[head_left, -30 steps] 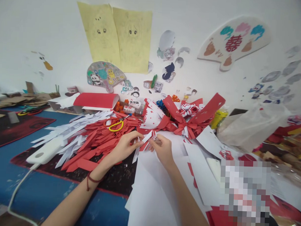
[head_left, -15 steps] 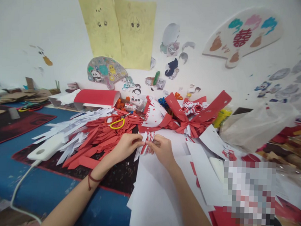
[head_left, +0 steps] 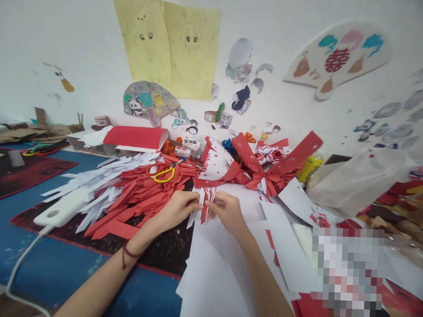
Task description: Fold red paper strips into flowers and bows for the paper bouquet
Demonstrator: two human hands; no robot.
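Probably light, springy and easily creased, the pleated red-and-white paper [head_left: 206, 195] above the white sheets [head_left: 218, 269] suits edge holds — left hand [head_left: 182, 209] and right hand [head_left: 229, 212] both pinching it in a fingertip grip.

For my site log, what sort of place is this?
Probably an informal papercraft workspace: the left hand and right hand hold red-and-white paper strips, scissors lie on a pile of red paper strips, and a fan-shaped decoration is on the wall.
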